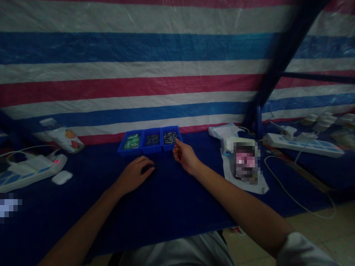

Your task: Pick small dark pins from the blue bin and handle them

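Observation:
Three blue bins stand side by side at the back of the dark blue table. The left bin [120, 146] has green and white packets [131, 142]; the middle bin [151, 149] and the right bin [168, 147] contain small dark and silvery metal pieces. My left hand [138, 171] rests on the table in front of the bins, thumb and fingers curled round something small and dark that I cannot make out. Just in front of the right bin, my right hand [185, 156] is closed with its fingertips pressed together; whatever they pinch is too small to tell.
Left: a power strip [36, 176], white case [62, 177] and printed bottle [68, 139]. Right: a blurred-out item [246, 162] on white paper [259, 186], a white pack [226, 131], another power strip [307, 145] and a looping cable [288, 201]. A striped sheet [155, 87] hangs behind.

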`<state>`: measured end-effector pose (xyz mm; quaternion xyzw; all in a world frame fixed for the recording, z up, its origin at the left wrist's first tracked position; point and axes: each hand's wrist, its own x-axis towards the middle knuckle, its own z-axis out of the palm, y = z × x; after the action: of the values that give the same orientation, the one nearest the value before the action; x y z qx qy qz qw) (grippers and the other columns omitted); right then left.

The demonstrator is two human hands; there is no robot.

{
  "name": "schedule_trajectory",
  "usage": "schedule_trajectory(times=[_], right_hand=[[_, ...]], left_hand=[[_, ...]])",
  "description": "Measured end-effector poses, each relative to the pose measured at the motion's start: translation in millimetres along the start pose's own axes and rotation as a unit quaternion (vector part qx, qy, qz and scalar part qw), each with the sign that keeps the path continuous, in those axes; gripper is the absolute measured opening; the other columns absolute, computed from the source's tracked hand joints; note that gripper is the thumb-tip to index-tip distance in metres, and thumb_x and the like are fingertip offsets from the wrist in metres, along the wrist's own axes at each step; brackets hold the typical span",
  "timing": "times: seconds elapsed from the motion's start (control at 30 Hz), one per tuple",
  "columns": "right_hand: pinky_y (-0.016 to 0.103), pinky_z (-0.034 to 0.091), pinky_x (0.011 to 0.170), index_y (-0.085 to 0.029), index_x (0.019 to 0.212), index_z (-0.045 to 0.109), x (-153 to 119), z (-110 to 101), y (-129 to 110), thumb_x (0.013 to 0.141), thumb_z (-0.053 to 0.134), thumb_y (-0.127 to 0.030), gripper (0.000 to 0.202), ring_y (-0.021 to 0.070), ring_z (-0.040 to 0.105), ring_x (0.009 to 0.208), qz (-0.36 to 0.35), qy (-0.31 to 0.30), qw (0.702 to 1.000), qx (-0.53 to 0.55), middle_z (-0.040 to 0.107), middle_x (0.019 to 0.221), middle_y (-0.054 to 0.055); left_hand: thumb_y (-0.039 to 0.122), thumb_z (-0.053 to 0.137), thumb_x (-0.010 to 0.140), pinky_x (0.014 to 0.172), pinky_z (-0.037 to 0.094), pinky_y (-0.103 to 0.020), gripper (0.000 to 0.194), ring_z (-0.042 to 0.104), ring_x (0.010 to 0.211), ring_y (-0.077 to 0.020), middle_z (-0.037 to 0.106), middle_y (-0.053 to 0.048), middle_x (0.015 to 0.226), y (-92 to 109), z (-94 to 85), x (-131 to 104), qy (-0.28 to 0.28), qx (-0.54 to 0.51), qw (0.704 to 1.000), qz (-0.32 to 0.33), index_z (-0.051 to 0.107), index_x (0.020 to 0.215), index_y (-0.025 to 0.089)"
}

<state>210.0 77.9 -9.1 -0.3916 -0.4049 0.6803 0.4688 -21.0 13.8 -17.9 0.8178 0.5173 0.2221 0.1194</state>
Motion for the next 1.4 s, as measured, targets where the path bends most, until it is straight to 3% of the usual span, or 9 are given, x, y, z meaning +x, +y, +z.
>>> schedule_trajectory(times=[0.13,0.33,0.43,0.57,0.7,0.8,0.93,1.2,1.4], right_hand=[[0.024,0.032,0.048,-0.022,0.095,0.055,1.0,-2.4,3.4,0.082,0.06,-0.055,0.036,0.0075,0.049,0.051,-0.037,-0.002,0.998,-0.05,0.064,0.078,-0.001],[0.027,0.04,0.057,-0.02,0.09,0.061,4.2,-4.4,14.7,0.09,0.053,-0.041,0.023,0.0098,0.052,0.057,-0.135,-0.035,0.962,-0.234,0.063,0.077,0.0],[0.033,0.047,0.078,-0.019,0.095,0.069,-2.5,-1.2,19.0,0.087,0.062,-0.031,0.016,0.0155,0.062,0.08,-0.203,-0.092,0.909,-0.352,0.069,0.09,0.005],[0.043,0.04,0.104,-0.018,0.114,0.071,-14.2,5.2,21.9,0.085,0.068,-0.025,0.029,0.0233,0.058,0.116,-0.273,-0.188,0.814,-0.476,0.068,0.124,0.012],[0.043,0.04,0.101,-0.016,0.115,0.07,-16.8,8.8,21.6,0.092,0.06,-0.022,0.026,0.0227,0.059,0.109,-0.303,-0.24,0.737,-0.554,0.069,0.124,0.012],[0.039,0.041,0.096,-0.016,0.11,0.071,-15.0,9.5,21.1,0.094,0.057,-0.021,0.021,0.0204,0.059,0.102,-0.314,-0.246,0.705,-0.587,0.071,0.111,0.01],[0.038,0.043,0.095,-0.016,0.103,0.073,-13.1,9.2,22.1,0.095,0.058,-0.022,0.018,0.0207,0.058,0.102,-0.32,-0.236,0.688,-0.607,0.07,0.112,0.01],[0.039,0.044,0.095,-0.016,0.098,0.073,-10.7,6.2,22.2,0.095,0.054,-0.018,0.019,0.0202,0.059,0.095,-0.324,-0.221,0.688,-0.61,0.07,0.103,0.01],[0.039,0.046,0.096,-0.015,0.121,0.067,-8.8,-1.6,21.4,0.09,0.046,-0.004,0.04,0.0205,0.058,0.101,-0.313,-0.208,0.71,-0.596,0.065,0.11,0.012]], left_hand=[[0.042,0.052,0.099,0.089,0.052,-0.039,0.028,0.066,0.097,-0.0223,0.068,-0.005,0.107,-0.7,0.1,-0.2,0.003,0.004,1.0,0.001,0.07,0.106,0.022],[0.04,0.053,0.097,0.088,0.053,-0.038,0.026,0.066,0.096,-0.0223,0.069,-0.005,0.107,-1.2,-0.4,-0.5,-0.003,0.01,1.0,0.003,0.07,0.106,0.022],[0.037,0.057,0.095,0.089,0.053,-0.039,0.024,0.066,0.098,-0.0234,0.069,-0.006,0.106,-0.4,-0.4,-0.7,-0.008,0.016,1.0,0.005,0.07,0.107,0.021],[0.033,0.055,0.095,0.091,0.052,-0.04,0.021,0.065,0.099,-0.0231,0.07,-0.005,0.105,-0.6,0.8,-0.2,-0.017,0.007,1.0,0.019,0.07,0.106,0.022],[0.03,0.054,0.096,0.091,0.051,-0.039,0.02,0.065,0.099,-0.0224,0.071,-0.004,0.104,-1.7,3.2,1.2,-0.024,-0.011,0.999,0.023,0.07,0.106,0.022],[0.029,0.053,0.095,0.088,0.052,-0.037,0.019,0.066,0.095,-0.0217,0.073,-0.004,0.1,-1.4,5.3,2.1,-0.019,-0.024,0.999,0.021,0.069,0.103,0.023],[0.029,0.054,0.095,0.086,0.052,-0.036,0.017,0.067,0.092,-0.0208,0.074,-0.003,0.098,1.1,7.4,2.2,-0.014,-0.031,0.999,0.024,0.069,0.098,0.023],[0.03,0.053,0.096,0.087,0.053,-0.037,0.018,0.067,0.093,-0.0209,0.074,-0.002,0.098,4.3,5.1,2.0,-0.003,-0.027,0.999,0.035,0.069,0.1,0.023],[0.03,0.053,0.096,0.086,0.054,-0.037,0.02,0.068,0.093,-0.0212,0.073,-0.004,0.101,-0.2,3.9,1.8,0.0,-0.016,1.0,0.027,0.07,0.104,0.023]])
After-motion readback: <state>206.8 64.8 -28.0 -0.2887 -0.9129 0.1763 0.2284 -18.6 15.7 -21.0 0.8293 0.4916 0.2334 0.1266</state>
